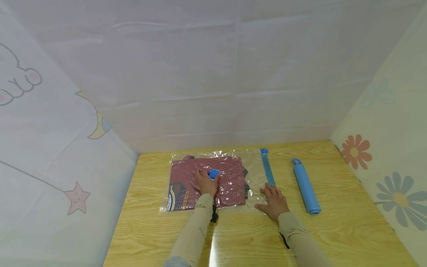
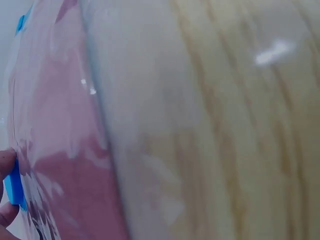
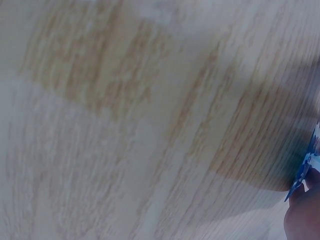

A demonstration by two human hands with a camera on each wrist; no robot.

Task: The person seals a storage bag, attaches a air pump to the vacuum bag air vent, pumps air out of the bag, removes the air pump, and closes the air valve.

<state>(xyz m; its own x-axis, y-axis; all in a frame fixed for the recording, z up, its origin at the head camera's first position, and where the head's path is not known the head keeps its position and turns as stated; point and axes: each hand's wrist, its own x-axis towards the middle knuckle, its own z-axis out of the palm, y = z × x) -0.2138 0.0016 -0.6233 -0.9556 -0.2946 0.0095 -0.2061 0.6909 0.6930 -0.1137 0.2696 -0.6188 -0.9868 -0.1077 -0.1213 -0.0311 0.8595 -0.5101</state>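
A clear vacuum storage bag [image 1: 255,172] lies flat on the table with a folded dark red garment [image 1: 230,163] inside. My left hand [image 1: 205,184] rests on the bag, thumb and forefinger on either side of its round blue valve cap [image 1: 214,173]. In the left wrist view, fingertips [image 2: 7,162] touch the blue cap [image 2: 15,186]. At the bag's right end, my right hand [image 1: 275,202] rests with spread fingers over the lower end of the blue zip strip [image 1: 267,168]. The right wrist view catches part of this hand [image 3: 304,207] against the strip's blue edge [image 3: 301,172].
A blue hand pump [image 1: 307,189] lies on the wooden table [image 1: 150,237], right of the bag. Pale patterned cloth walls [image 1: 217,92] enclose the table at the back and both sides. A blue slider [image 1: 264,150] sits at the zip's far end.
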